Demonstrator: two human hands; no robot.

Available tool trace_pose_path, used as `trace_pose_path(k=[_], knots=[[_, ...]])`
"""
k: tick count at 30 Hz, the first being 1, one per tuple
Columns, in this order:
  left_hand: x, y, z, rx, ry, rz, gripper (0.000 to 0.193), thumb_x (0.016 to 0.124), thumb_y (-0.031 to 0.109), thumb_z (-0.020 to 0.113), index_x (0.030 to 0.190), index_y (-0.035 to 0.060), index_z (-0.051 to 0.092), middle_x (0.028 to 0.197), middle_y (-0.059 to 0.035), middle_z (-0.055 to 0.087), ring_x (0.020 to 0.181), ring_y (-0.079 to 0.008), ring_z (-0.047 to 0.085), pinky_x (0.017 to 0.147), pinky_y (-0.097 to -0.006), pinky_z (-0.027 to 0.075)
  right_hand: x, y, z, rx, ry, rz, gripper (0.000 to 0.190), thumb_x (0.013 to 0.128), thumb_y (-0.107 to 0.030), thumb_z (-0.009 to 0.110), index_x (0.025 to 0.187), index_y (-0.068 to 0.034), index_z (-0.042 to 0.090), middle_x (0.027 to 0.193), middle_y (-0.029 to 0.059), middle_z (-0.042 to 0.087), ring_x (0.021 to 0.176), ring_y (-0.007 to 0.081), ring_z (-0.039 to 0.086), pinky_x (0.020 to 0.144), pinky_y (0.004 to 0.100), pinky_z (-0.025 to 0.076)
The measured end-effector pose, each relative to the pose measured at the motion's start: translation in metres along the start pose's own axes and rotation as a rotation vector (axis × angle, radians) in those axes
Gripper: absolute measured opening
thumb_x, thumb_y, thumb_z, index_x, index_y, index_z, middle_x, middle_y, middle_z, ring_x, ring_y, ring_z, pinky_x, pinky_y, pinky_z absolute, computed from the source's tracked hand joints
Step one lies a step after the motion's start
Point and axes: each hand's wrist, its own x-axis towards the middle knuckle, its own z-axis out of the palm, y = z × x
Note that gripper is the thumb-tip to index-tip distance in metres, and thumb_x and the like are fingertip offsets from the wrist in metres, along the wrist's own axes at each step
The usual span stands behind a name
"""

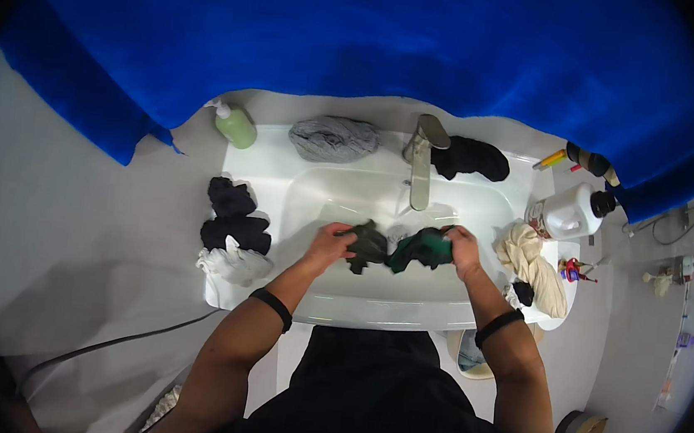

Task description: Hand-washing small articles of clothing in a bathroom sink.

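Note:
Over the basin of a white washbasin [375, 314], both hands hold a dark green cloth [421, 249], possibly a small garment. My left hand [330, 247] grips its darker, olive-looking end, and my right hand [463, 250] pinches the greener end. Between them the fabric narrows and twists; whether it is one piece or two I cannot tell. A metal faucet [421, 173] stands just beyond the cloth, its spout pointing toward me. Blur hides the cloth's exact shape.
Dark bundled cloths [236, 232] and a white cloth [236, 263] lie on the left rim. A grey bundle [333, 140], a black one [471, 158] and a green pump bottle [236, 127] line the back. At right are a beige cloth [533, 269] and a white jug [566, 212].

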Motion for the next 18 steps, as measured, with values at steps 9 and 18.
trace_pose_path(k=[9, 18], knots=[[-0.003, 0.038, 0.016, 0.172, 0.087, -0.068, 0.047, 0.087, 0.018, 0.069, 0.130, 0.0044, 0.055, 0.096, -0.0044, 0.065, 0.072, -0.0111, 0.062, 0.059, -0.0241, 0.049, -0.015, -0.016, -0.016, -0.156, 0.079, -0.005, 0.043, 0.084, -0.037, 0.073, 0.111, -0.008, 0.056, 0.097, 0.0057, 0.063, 0.073, 0.0170, 0.067, 0.054, 0.0301, 0.057], [-0.001, 0.027, 0.018, 0.213, -0.040, 0.357, 0.045, 0.084, 0.007, 0.067, 0.128, 0.0042, 0.057, 0.104, -0.0077, 0.067, 0.085, -0.0151, 0.064, 0.074, -0.0279, 0.051, -0.032, -0.018, 0.035, -0.426, -0.197, -0.449, 0.048, 0.088, -0.034, 0.069, 0.122, -0.003, 0.057, 0.107, 0.0103, 0.063, 0.105, 0.0214, 0.059, 0.092, 0.0347, 0.046]])
